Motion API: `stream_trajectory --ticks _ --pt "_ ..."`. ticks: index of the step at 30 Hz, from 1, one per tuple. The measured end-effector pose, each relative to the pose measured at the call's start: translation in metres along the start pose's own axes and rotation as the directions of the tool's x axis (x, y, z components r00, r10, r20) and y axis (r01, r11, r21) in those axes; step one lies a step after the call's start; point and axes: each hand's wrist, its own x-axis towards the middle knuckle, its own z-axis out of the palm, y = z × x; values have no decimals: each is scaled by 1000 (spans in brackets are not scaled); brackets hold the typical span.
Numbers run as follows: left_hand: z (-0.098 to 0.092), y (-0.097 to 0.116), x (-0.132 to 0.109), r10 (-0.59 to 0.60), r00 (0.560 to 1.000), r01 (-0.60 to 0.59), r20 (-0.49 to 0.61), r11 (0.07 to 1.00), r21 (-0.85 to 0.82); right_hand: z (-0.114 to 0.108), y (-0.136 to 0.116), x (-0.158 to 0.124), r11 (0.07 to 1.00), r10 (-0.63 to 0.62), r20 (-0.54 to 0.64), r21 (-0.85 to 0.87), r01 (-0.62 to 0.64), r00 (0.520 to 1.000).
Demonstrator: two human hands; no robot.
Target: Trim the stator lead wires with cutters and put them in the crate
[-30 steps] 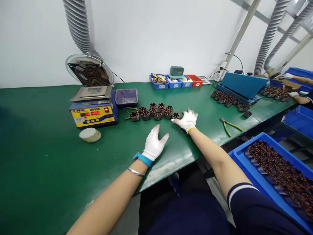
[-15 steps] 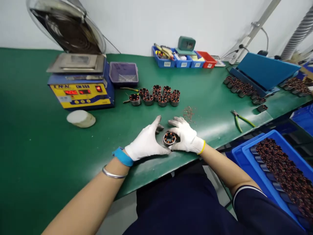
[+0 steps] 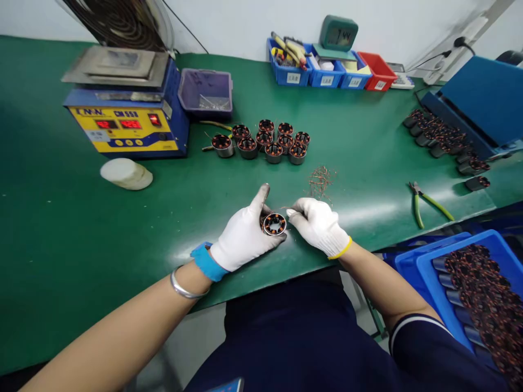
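Half a second ago both hands cupped the little coil ring (image 3: pixel 274 224); now the left hand (image 3: pixel 243 239) holds it alone, fingers curled round it and the pointer finger sticking up. The right hand (image 3: pixel 321 226) has slid a bit right, its fingertips (image 3: pixel 292 213) pinched together just beside the ring, though I cannot tell if they grip a thin wire. The ring sits between both hands, near the front edge of the table (image 3: pixel 81 228), with bare green to the left, wire scraps (image 3: pixel 321 179) and more rings (image 3: pixel 265 140) further back, and green pliers (image 3: pixel 425 202) well off to the right.
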Motion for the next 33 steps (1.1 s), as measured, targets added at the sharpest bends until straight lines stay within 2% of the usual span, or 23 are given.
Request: stream_trajectory --ticks 4,9,10,12,13,14,16,17,19,21,24,29,33 --pt "-3 3 1 8 1000 -9 9 998 54 -3 6 -27 990 112 -52 -75 -116 992" --pt "-5 2 3 30 999 -32 30 996 79 -7 9 -37 982 138 -71 -121 -145 988" --pt "-5 2 4 33 999 -36 31 997 75 -10 10 -38 977 132 -114 -153 -149 985" --pt "-4 0 4 40 999 -43 37 997 63 -17 7 -39 971 47 -261 -215 -106 964" --pt "-4 -1 4 47 998 -50 43 997 56 -20 4 -40 970 -46 -313 -242 -33 948" --pt "-4 -2 4 58 997 -60 51 997 52 -22 1 -40 962 -156 -318 -265 70 935" --pt "-4 -4 4 85 995 -88 55 995 54 -22 -7 -40 915 -330 -180 -302 268 927" --pt "-4 -5 4 97 994 -100 52 993 61 -20 -10 -38 891 -362 -73 -321 321 929" --pt "-4 -6 4 111 993 -114 44 991 75 -12 -12 -34 876 -289 89 -377 301 953" --pt "-4 -7 4 118 992 -122 44 988 91 -4 -9 -29 881 -145 174 -425 207 974" --pt "-3 -9 4 172 985 -174 25 975 140 3 1 -24 901 -45 246 -408 146 968" --pt "4 -8 2 363 932 -362 -19 931 42 -4 12 -21 961 -113 285 -212 178 952" --pt "5 -2 1 402 915 -403 27 915 23 -18 17 -18 994 -92 308 -20 103 947"
